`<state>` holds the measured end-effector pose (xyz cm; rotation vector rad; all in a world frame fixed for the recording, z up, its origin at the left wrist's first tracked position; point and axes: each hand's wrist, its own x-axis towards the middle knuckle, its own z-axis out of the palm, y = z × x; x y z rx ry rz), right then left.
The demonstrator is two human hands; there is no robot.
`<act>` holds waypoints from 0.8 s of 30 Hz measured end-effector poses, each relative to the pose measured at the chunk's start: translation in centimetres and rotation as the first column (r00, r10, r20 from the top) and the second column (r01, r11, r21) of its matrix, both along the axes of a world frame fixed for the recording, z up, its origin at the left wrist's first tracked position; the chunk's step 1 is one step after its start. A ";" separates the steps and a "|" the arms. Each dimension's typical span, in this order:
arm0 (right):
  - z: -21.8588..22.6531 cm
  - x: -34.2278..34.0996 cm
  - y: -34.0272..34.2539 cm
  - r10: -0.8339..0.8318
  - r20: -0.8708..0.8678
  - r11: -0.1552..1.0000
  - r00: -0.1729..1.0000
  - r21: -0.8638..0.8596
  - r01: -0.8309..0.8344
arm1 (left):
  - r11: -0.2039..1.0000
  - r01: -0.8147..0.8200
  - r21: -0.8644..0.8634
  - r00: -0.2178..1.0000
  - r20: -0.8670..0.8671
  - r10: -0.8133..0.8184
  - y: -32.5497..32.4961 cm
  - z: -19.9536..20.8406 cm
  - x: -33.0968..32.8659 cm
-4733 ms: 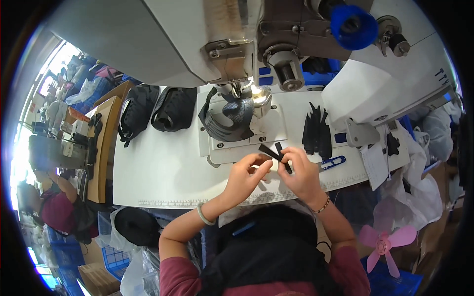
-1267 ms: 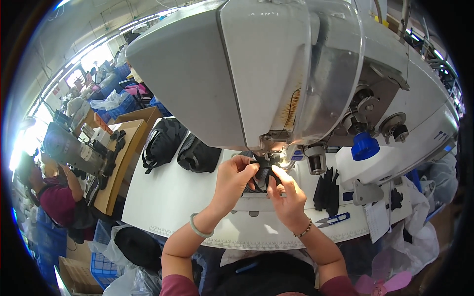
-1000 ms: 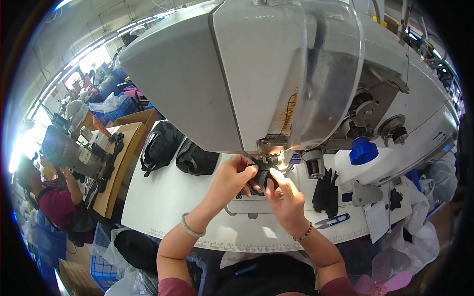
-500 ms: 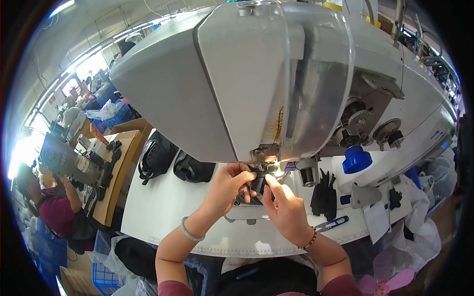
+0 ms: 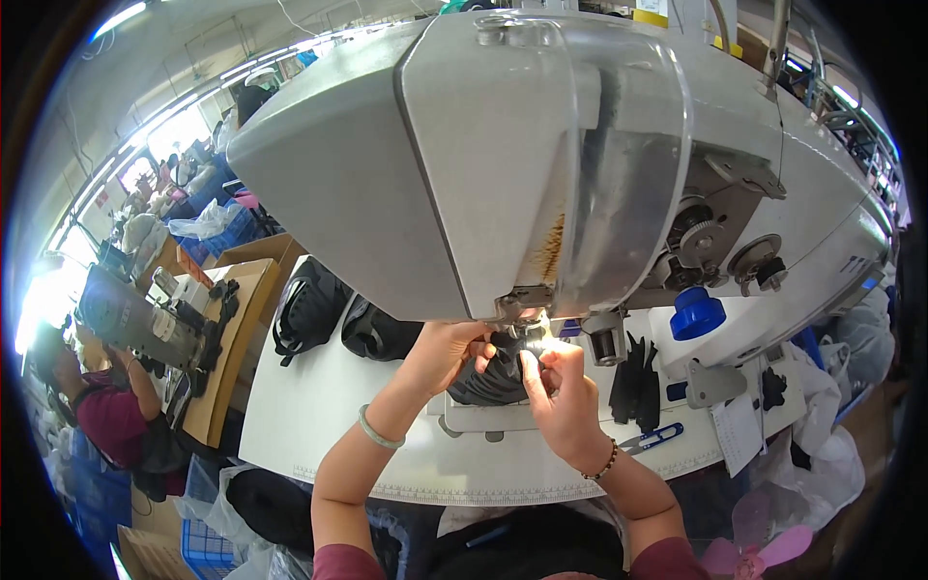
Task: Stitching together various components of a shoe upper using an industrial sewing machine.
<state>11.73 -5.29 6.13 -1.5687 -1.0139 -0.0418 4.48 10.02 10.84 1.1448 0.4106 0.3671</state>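
A large white sewing machine [image 5: 503, 174] fills the upper view, its lit needle area [image 5: 530, 327] just beyond my fingertips. Bunched below the needle is a black fabric piece [image 5: 490, 383], lying over the machine's narrow bed. With thumb and fingers closed, my left hand [image 5: 447, 356] pinches the fabric's left edge close to the needle. My right hand [image 5: 565, 396] is closed too, its thumb and index finger gripping the right edge. The exact spot where cloth meets the presser foot is partly hidden by glare and fingers.
Two black bags [image 5: 307, 307] [image 5: 377, 332] lie on the white table [image 5: 290, 416] to the left. Right of my hands are black fabric strips [image 5: 635, 385] and blue-handled thread snips [image 5: 655, 437]. A co-worker in a maroon top [image 5: 108, 420] sits at another machine far left.
The black fabric now spreads wider below the needle, more of it showing between my hands. My right hand has shifted slightly right and its fingers are more curled. The left hand still pinches the cloth.
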 end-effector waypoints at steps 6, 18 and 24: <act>0.1 0.0 -0.3 0.075 -0.073 0.995 0.995 0.064 -0.071 | 1.000 0.009 0.028 0.999 -0.049 -0.008 -0.2 0.3 -0.2; -1.1 -2.4 -1.9 0.341 0.029 0.939 0.940 0.039 -0.342 | 0.938 0.216 0.272 0.974 -0.125 -0.188 0.5 0.4 -3.8; 4.6 -2.8 -1.6 0.387 0.349 0.916 0.853 -0.041 -0.399 | 0.769 0.445 0.459 0.888 -0.339 -0.311 -0.2 3.2 -10.3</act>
